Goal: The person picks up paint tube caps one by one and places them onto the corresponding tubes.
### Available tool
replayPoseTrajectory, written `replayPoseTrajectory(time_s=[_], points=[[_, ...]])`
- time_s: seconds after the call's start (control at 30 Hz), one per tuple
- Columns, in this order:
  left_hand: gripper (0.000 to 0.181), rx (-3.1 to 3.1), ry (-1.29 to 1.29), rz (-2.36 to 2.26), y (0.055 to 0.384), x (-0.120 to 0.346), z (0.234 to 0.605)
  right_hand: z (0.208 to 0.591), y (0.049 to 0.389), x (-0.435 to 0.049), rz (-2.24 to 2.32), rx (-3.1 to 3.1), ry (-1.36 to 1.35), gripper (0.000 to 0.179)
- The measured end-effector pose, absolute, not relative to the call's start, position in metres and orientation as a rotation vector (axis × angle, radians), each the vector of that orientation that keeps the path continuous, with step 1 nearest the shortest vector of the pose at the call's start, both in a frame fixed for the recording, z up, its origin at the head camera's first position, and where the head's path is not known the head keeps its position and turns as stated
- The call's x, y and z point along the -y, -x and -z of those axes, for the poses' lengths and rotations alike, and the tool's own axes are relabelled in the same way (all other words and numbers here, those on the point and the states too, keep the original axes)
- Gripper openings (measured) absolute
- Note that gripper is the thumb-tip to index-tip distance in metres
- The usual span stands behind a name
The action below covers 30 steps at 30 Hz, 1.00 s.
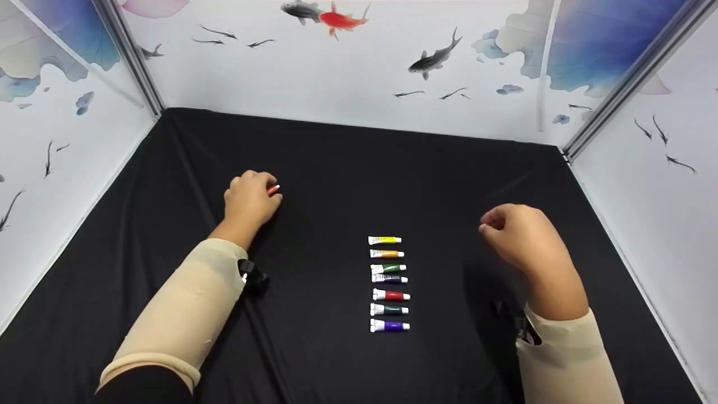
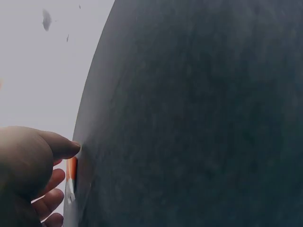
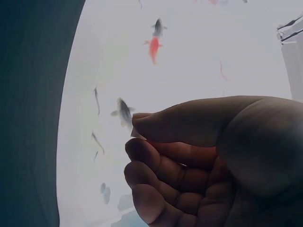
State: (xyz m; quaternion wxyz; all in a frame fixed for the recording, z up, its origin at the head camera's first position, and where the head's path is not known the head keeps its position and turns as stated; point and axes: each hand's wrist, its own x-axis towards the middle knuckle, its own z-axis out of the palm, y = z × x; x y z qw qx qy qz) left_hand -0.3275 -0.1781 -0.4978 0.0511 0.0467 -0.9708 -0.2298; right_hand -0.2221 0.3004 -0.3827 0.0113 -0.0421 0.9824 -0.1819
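Observation:
My left hand [image 1: 251, 197] is at the left of the black cloth, pinching an orange-red paint tube [image 1: 273, 190] between thumb and fingers. In the left wrist view the orange tube [image 2: 71, 174] shows below the thumb tip, partly hidden by the hand. Above the cloth at the right is my right hand [image 1: 524, 238], its thumb and forefinger brought together. A small pale edge [image 3: 137, 134] shows between those fingertips in the right wrist view; its kind is hidden. Between the hands lies a column of paint tubes, from yellow [image 1: 385, 240] at the top to purple [image 1: 390, 326] at the bottom.
Orange-yellow [image 1: 388, 254], green [image 1: 389, 269], dark blue [image 1: 390, 278], red [image 1: 392, 295] and dark green [image 1: 390, 310] tubes make up the column's middle. Green and dark blue lie closest together. White panels with painted fish [image 1: 342, 21] enclose the black cloth [image 1: 325, 168].

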Motion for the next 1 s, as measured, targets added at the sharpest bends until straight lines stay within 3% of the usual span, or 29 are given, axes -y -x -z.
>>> replayPoseTrajectory(time_s=[0.2,0.5,1.0], points=[[0.043,3.002,-0.202,0.714,0.328,0.185,0.5,0.379,0.215,-0.291,0.591,-3.092,0.188,0.018],[0.03,2.977,-0.211,0.735,0.329,0.185,0.504,0.376,0.209,-0.281,0.602,-3.105,0.242,0.017],[0.025,2.907,-0.158,0.783,0.324,0.176,0.501,0.375,0.206,-0.274,0.589,-3.086,0.264,0.017]])
